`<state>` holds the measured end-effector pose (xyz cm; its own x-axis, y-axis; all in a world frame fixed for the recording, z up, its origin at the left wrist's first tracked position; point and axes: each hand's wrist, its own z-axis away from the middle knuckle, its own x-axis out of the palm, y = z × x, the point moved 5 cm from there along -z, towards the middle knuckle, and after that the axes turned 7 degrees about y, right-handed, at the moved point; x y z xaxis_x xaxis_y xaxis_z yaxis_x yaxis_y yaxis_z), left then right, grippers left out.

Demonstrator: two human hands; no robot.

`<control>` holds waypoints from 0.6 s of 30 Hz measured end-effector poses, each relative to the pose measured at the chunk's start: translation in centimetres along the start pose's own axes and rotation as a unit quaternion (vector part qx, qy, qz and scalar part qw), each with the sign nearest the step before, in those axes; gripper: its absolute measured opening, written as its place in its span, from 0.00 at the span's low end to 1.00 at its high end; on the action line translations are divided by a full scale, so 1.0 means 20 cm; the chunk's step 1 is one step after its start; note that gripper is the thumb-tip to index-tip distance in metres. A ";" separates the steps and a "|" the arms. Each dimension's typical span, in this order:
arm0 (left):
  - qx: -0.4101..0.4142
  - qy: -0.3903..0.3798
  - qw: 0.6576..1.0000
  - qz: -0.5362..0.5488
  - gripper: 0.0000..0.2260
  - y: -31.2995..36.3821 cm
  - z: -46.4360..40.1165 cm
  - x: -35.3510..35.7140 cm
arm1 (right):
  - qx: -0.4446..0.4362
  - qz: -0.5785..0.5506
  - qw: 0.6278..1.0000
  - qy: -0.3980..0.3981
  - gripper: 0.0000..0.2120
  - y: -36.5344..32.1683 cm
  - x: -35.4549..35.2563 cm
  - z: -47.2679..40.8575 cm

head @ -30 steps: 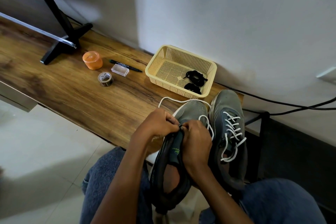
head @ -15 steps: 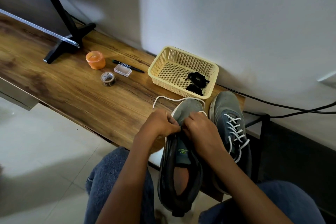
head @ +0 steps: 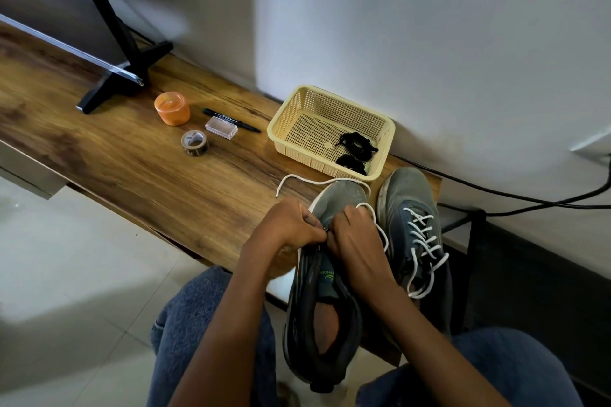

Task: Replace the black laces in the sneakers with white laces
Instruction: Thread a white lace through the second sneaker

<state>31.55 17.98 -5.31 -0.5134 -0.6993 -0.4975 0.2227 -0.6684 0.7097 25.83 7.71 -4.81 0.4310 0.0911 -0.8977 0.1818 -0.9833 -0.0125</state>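
Observation:
Two grey sneakers stand side by side at the table's right end. The right sneaker [head: 416,225] is laced with a white lace [head: 425,243]. The left sneaker [head: 325,307] lies with its heel toward me. My left hand [head: 291,225] and my right hand [head: 355,241] meet over its eyelets, fingers curled and pinching at a white lace [head: 317,181]. One end of that lace trails left across the wood; a loop passes by my right hand. The pinch point itself is hidden by my fingers. Black laces [head: 355,144] lie bundled in the yellow basket [head: 287,119].
On the wooden table [head: 132,168] sit an orange container [head: 172,108], a tape roll [head: 195,142], a clear small box [head: 221,127] and a black marker [head: 231,118]. A black stand foot [head: 115,79] is at the left. Cables [head: 515,198] run along the wall at the right.
Both hands moved slightly up the left sneaker toward its toe. The lace's free end on the table has shifted, and the loop beside my right hand shows again.

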 end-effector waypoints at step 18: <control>-0.013 0.030 0.999 0.026 0.06 -0.01 -0.02 0.03 | 0.118 -0.085 0.988 0.048 0.06 0.04 0.08 0.08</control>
<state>31.46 17.70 -5.95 -0.4502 -0.7467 -0.4898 0.2697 -0.6366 0.7225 25.36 6.88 -7.01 0.4956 0.2616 -0.8282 0.0521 -0.9608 -0.2723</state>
